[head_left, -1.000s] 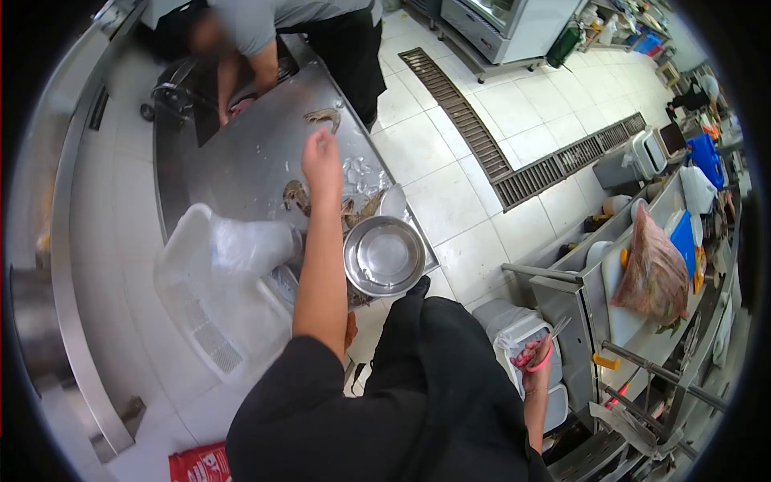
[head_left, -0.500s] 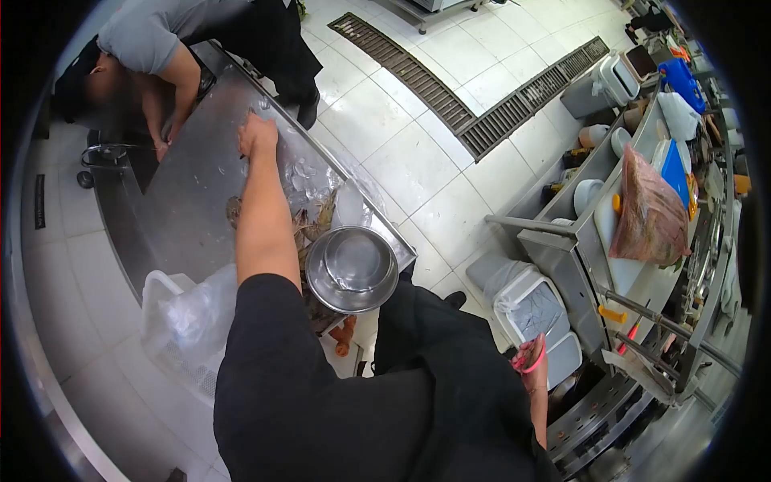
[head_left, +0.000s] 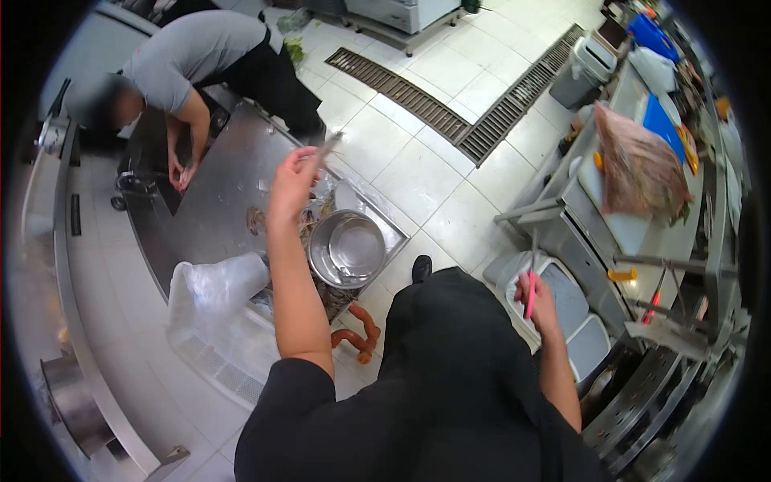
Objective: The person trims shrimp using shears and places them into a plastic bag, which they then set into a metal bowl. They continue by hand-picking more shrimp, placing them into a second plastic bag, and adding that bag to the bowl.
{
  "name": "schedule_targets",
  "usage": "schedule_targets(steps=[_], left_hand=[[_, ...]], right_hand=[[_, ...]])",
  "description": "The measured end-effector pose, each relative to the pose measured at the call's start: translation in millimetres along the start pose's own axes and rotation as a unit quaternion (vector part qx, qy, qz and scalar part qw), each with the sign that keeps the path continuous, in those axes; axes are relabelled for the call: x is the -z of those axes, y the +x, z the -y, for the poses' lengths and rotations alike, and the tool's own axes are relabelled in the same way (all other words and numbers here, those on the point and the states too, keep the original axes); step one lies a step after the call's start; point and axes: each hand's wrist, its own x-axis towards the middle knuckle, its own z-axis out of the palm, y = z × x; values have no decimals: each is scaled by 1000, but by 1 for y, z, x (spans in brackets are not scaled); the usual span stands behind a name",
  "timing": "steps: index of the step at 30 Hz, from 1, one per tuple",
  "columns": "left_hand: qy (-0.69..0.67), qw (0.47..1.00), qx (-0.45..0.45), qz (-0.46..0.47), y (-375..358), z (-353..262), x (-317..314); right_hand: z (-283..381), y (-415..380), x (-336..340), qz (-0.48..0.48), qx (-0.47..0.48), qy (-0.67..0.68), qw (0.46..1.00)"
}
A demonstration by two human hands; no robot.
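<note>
My left hand (head_left: 291, 181) is raised above the steel worktable (head_left: 221, 181), closed on a greyish, elongated shrimp (head_left: 325, 150) that is blurred by motion. Pink-handled scissors (head_left: 530, 293) are in my right hand (head_left: 544, 307), blades pointing up and away, beside a lidded bin. Near the table's corner stands a round metal bowl (head_left: 320, 271) with some liquid or shine inside. Several shrimp (head_left: 331, 300) lie around the bowl, partly hidden by it and my forearm. A separate shrimp (head_left: 255, 220) rests on the bare steel.
A co-worker (head_left: 197, 60) bends over the far end of the table. A white basket (head_left: 181, 313) with clear plastic stands at left. On the right are grey bins (head_left: 590, 345) and a counter with a large bagged piece of meat or fish (head_left: 638, 165). Floor grates (head_left: 401, 92) lie ahead.
My left hand has lifted from the table and come back toward me, the shrimp now showing in it. My right hand has risen, with the scissors turned upright. The view has shifted.
</note>
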Motion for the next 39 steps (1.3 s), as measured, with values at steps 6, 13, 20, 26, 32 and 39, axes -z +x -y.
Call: schedule_targets(steps=[6, 13, 20, 26, 32, 39], left_hand=[[1, 951, 7, 308, -105, -91, -135], [132, 852, -14, 507, -178, -130, -291], [199, 756, 8, 624, -230, -124, -415], [211, 693, 57, 687, -262, -100, -491], [255, 660, 126, 695, -271, -49, -546], [260, 687, 123, 667, -275, -22, -564]], right_hand=[[84, -31, 49, -75, 202, -177, 960], [51, -85, 138, -27, 213, -176, 961], [-45, -129, 184, -40, 125, -57, 990], [-111, -147, 197, -74, 87, 59, 992], [-182, -139, 190, -58, 47, 170, 983], [-220, -139, 192, -56, -40, 224, 972]])
